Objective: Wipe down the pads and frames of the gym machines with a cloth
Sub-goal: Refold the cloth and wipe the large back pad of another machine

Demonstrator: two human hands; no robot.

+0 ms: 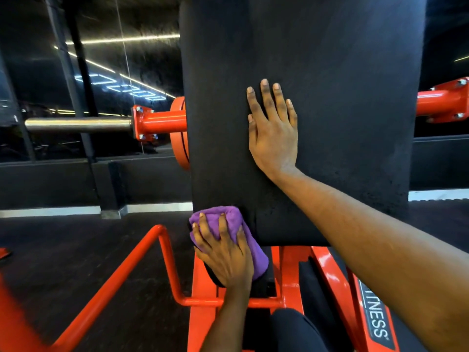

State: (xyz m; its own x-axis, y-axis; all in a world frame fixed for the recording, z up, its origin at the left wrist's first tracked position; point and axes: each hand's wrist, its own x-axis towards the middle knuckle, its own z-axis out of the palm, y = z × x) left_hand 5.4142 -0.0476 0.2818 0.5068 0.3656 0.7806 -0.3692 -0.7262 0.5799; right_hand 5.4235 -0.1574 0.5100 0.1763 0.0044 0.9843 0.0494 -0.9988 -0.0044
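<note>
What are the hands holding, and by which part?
Left hand grips the bunched cloth over its middle; right hand rests flat on the pad, holding nothing.

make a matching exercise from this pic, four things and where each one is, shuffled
Things
1. folded purple cloth
2. right hand
3. shiny silver metal bar
4. bent orange frame tube

Places
a. lies flat on the large black pad
b. runs low, left of the pad's bottom edge
c. sticks out sideways, left of the pad
d. gripped by the left hand at the pad's lower left corner

Pairs: 1-d, 2-a, 3-c, 4-b
</note>
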